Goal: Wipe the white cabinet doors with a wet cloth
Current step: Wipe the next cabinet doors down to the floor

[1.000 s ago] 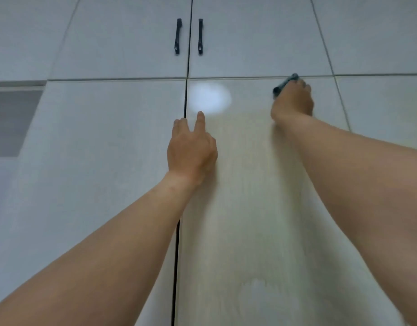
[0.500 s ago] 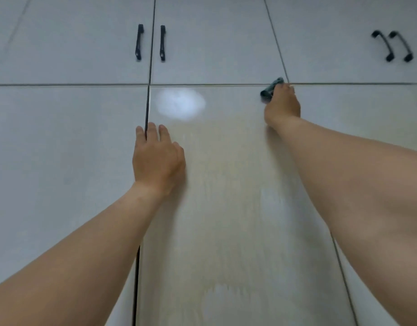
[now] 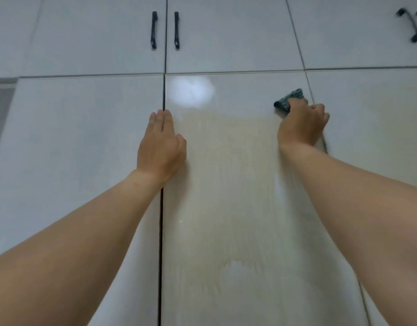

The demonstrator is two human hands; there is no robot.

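A tall white cabinet door [image 3: 238, 184] fills the middle of the view, with a wet sheen and faint yellowish streaks down it. My right hand [image 3: 301, 125] grips a dark teal cloth [image 3: 288, 101] and presses it against the door near its upper right edge. Only a corner of the cloth shows above the fingers. My left hand [image 3: 160, 144] lies flat with straight fingers over the dark seam [image 3: 161, 231] between this door and the white door to the left [image 3: 80, 161].
Above are upper cabinet doors with two black vertical handles [image 3: 154, 30] [image 3: 177, 30]. Another pair of black handles [image 3: 412, 24] is at the top right. A bright light reflection [image 3: 191, 90] sits near the door's top. A grey panel [image 3: 0, 114] shows at the far left.
My right hand has slid the cloth down from the door's top right corner. My left hand stays flat on the seam. The view has shifted slightly left.
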